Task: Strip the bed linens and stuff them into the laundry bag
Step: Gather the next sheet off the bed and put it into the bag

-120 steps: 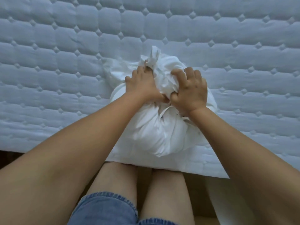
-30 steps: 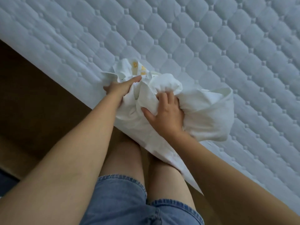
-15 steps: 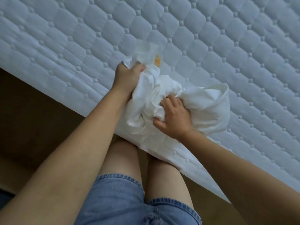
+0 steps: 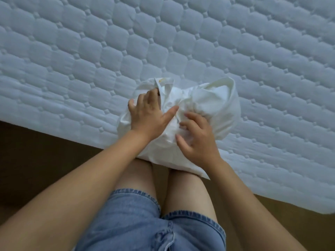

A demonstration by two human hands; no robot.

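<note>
Step judged: stuffing, nearly done | laundry bag (image 4: 229, 115) lay bulging at near mattress (image 4: 90, 51) edge | left hand (image 4: 146, 113) was pressed flat, fingertips tucked into mouth | right hand (image 4: 197, 140) was rested unclenched on cloth | next: mouth to be gathered shut.

Left hand (image 4: 146, 115): half a second ago fisted round the top fold of the white stuffed cloth laundry bag (image 4: 217, 102). Now laid flat over it, thumb out, fingertips tucked at the opening. Right hand (image 4: 197, 140): grip on a fold let go, fingers (image 4: 192, 115) spread, loosely bent on the cloth.
</note>
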